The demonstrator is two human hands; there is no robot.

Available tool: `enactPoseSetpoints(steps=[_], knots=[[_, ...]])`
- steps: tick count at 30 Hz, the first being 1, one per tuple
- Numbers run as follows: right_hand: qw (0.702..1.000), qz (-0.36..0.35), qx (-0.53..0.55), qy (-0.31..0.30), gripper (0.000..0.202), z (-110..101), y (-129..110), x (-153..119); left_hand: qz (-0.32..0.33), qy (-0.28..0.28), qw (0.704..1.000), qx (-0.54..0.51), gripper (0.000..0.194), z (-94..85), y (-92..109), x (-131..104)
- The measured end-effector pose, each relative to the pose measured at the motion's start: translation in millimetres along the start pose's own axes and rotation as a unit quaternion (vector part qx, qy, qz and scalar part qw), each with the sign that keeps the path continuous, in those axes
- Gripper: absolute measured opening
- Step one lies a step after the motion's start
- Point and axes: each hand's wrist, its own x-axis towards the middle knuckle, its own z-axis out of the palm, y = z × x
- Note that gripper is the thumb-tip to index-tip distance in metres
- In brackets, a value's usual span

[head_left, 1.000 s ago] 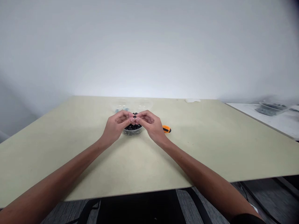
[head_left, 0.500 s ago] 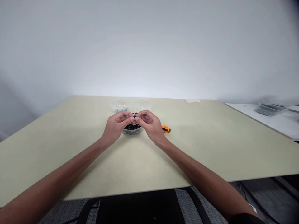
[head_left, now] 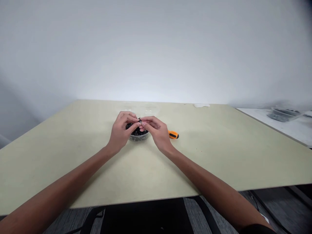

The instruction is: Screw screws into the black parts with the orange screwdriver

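Note:
My left hand (head_left: 121, 129) and my right hand (head_left: 158, 131) meet fingertip to fingertip at the centre of the view. Between them they pinch a small black piece (head_left: 139, 120), whose details are too small to make out. Just below and behind the fingers stands a clear round bowl (head_left: 138, 138) holding many black pieces (head_left: 136, 131). To the right of my right hand, an orange and black tool handle (head_left: 173, 134) lies on the table, its other end hidden by the hand.
Behind the hands, faint clear containers (head_left: 148, 109) stand on the pale table (head_left: 97, 185). A white object (head_left: 201, 105) lies at the back edge. On a white side table (head_left: 258, 117) at right sits another clear container (head_left: 282, 115). A black chair (head_left: 146, 216) is below the front edge.
My left hand has rotated a little, its fingers lifted and spread wider above the bowl, so more of the black pieces shows. The pinched piece looks turned. My right hand has barely moved.

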Motion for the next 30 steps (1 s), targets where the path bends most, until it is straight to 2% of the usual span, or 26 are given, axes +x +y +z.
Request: enactPoseSetpoints(steps=[7,15,21,24,26,27,28,30], knots=[[1.0,0.013,0.003,0.011,0.034,0.1,-0.7,1.0,-0.053,-0.029,0.997,-0.053,0.011,-1.0,1.2,-0.8],[1.0,0.019,0.002,0.008,0.037,-1.1,0.2,1.1,0.081,-0.047,0.99,0.106,0.011,-4.2,2.9,2.5],[0.999,0.011,-0.04,-0.027,0.036,-10.9,-0.8,8.4,0.063,-0.035,0.993,0.095,0.008,-4.4,-0.4,1.8],[0.995,-0.01,-0.098,-0.013,0.032,-25.6,-2.2,15.5,0.044,-0.026,0.994,0.094,0.006,-4.2,-1.4,1.5],[0.979,-0.046,-0.198,0.014,0.026,-41.1,-2.3,18.1,0.027,-0.018,0.994,0.103,0.006,-4.5,-1.1,1.5],[0.96,-0.063,-0.272,0.023,0.022,-50.3,-1.8,18.2,0.017,-0.014,0.994,0.107,0.006,-4.7,-0.7,1.5],[0.936,-0.07,-0.345,0.023,0.019,-60.0,-0.8,17.3,0.007,-0.01,0.994,0.11,0.007,-5.1,-0.2,1.4],[0.876,-0.042,-0.481,0.0,0.017,-79.2,2.4,12.7,-0.01,-0.004,0.994,0.112,0.008,-6.0,0.4,1.2]])
